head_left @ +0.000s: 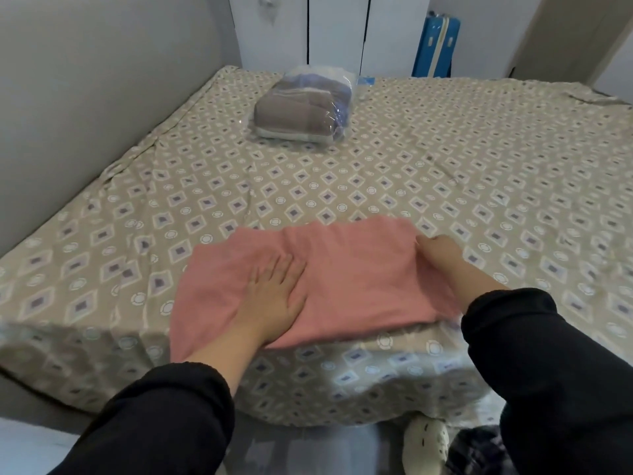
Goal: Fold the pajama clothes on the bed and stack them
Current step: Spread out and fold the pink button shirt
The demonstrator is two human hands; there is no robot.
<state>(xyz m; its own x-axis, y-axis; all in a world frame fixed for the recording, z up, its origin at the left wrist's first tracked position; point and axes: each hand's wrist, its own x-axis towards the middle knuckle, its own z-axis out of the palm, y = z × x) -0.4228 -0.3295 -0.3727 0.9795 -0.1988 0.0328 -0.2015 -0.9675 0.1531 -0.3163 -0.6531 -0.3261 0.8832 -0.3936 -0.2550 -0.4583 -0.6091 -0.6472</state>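
grip: left hand (274, 289) lies flat, fingers straight, pressing the pink soft-knit pajama garment (359, 279); right hand (442, 257) has its fingers curled at the garment's right edge, apparently pinching it.
garment: part-folded at the near edge of the bed, its near left corner drooping over the side.
step: likely smoothing one fold and setting up the next.
next move: probably carry the pinched right edge across toward the left hand while that palm pins the crease.
near edge: the beige diamond-patterned bed sheet (445, 166) drops away just under the wrists; the cloth could slide off there.
open room: a wide stretch of sheet lies beyond the garment and to both sides.
left bound: grey padded wall (85, 97).
far: clear plastic bag of folded grey and purple clothes (305, 104), well apart; blue hard suitcase (435, 49) beyond the bed.
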